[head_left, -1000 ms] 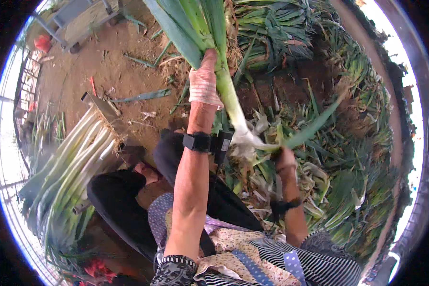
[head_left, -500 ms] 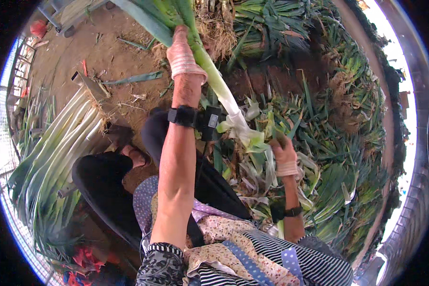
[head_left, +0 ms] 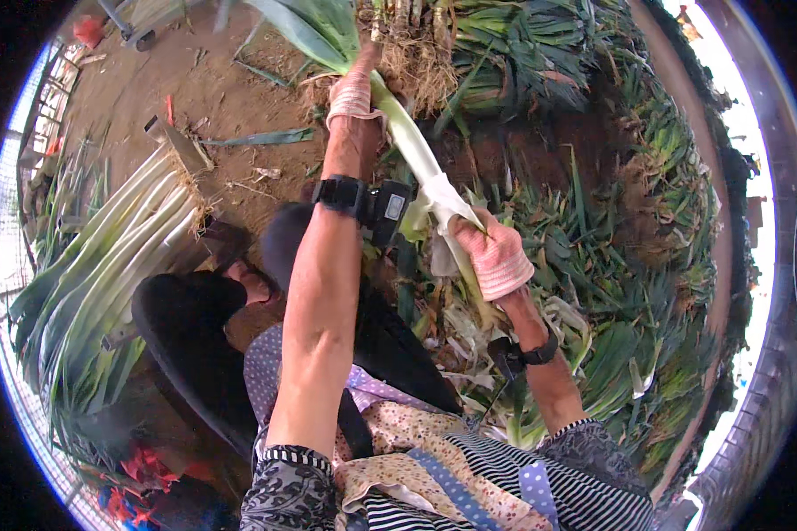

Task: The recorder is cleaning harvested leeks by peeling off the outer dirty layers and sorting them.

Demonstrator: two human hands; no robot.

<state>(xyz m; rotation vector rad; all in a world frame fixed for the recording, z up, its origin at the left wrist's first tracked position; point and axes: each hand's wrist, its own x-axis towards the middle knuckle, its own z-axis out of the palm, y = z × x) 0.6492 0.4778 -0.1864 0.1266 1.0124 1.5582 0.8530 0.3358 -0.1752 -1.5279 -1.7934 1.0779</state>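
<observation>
Left hand (head_left: 356,87) snug around leek (head_left: 409,140)

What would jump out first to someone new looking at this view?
First, the big leek slanting across the upper middle, the left hand around it below its green leaves and the right hand gripping its peeling white end. Next, the bundle of long pale leeks at the left and the green leaves spread over the ground at the right.

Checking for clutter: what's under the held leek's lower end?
Beneath that end of the leek, loose leaf trimmings show. The right hand blocks part; what lies under the trimmings is hidden.
</observation>
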